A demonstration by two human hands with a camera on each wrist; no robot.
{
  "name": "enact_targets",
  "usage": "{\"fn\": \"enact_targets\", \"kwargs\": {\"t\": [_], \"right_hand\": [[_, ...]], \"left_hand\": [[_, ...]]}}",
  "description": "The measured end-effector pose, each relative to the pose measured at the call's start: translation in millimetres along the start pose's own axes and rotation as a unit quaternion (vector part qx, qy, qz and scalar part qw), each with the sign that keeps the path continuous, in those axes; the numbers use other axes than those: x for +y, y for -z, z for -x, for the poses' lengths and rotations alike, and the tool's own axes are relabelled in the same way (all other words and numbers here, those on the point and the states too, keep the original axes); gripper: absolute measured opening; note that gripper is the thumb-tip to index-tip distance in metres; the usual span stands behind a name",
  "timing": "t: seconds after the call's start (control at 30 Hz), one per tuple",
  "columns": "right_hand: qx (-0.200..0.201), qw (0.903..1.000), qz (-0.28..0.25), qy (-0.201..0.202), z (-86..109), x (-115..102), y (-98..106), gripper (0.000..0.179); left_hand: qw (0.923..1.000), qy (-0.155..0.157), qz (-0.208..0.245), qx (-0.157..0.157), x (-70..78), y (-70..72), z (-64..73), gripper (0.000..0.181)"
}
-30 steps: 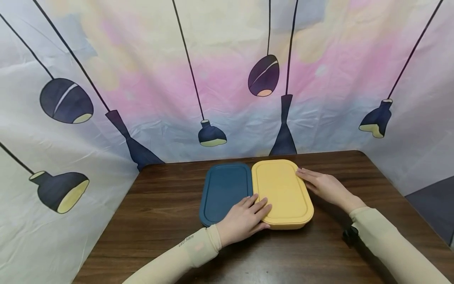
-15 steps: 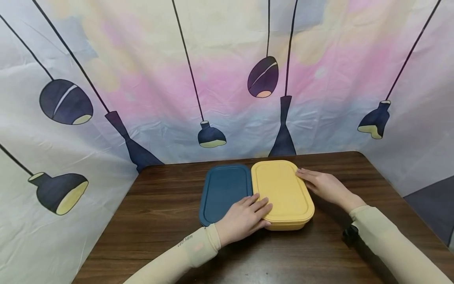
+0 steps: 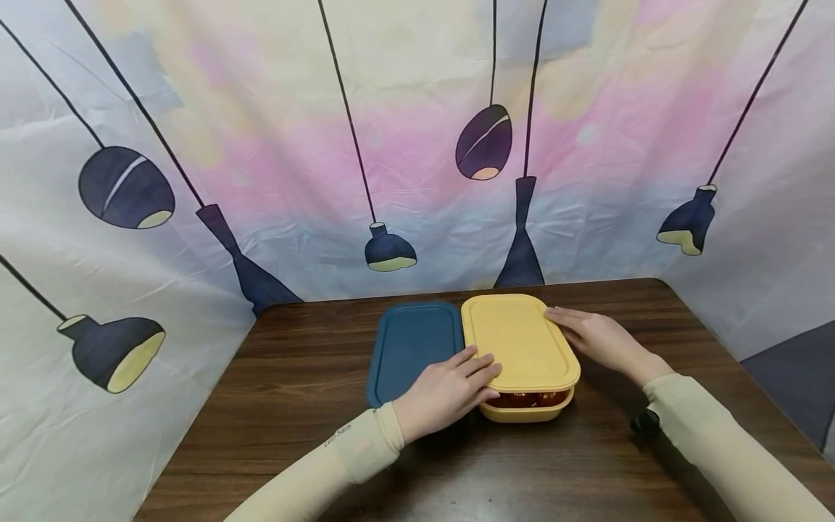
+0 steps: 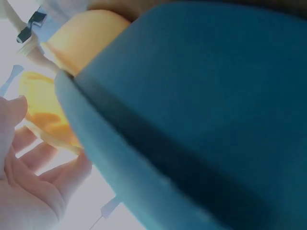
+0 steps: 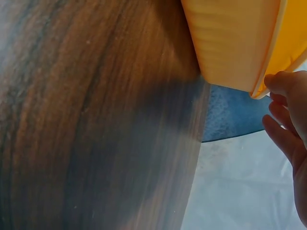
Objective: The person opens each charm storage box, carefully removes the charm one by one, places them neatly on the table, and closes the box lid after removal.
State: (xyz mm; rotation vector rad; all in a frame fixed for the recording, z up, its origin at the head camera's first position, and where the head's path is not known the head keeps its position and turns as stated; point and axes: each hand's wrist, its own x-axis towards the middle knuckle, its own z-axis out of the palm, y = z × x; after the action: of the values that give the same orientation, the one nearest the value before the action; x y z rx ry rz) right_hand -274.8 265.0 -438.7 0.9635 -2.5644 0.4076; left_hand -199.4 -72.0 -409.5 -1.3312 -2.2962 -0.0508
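A yellow lid [image 3: 518,341] is raised at its near end above a yellow food container [image 3: 525,415], while its far end stays low. Dark red, shiny contents [image 3: 522,399] show in the gap; what they are is unclear. My left hand [image 3: 446,397] pinches the lid's near left corner, fingers on top and thumb at the edge. At the lid's far right edge, my right hand [image 3: 603,341] grips with its fingertips. The right wrist view has my right thumb [image 5: 276,82] at the corner between lid and container.
A blue lidded container [image 3: 414,348] stands directly left of the yellow one, partly under my left forearm and hand. Both are on a dark wooden table [image 3: 300,377]. A cloth printed with lamps [image 3: 417,145] hangs behind the table's back edge.
The near end of the yellow lid has come up off the container, exposing the red contents. My left hand has risen slightly with it; my right hand stays at the far right edge.
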Motion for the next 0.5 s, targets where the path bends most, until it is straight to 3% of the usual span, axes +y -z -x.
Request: {"fn": "enact_targets", "kwargs": {"t": [0.27,0.5], "right_hand": [[-0.01,0.999,-0.04,-0.018,-3.3,-0.2,0.9,0.048],[0.029,0.9974,-0.065,-0.003,-6.4,0.1,-4.5,0.052]], "left_hand": [[0.9983,0.017,0.056,-0.001,-5.1,14.3,-6.8,0.034],[0.9965,0.022,0.081,0.004,-10.1,21.1,-10.1,0.03]]}}
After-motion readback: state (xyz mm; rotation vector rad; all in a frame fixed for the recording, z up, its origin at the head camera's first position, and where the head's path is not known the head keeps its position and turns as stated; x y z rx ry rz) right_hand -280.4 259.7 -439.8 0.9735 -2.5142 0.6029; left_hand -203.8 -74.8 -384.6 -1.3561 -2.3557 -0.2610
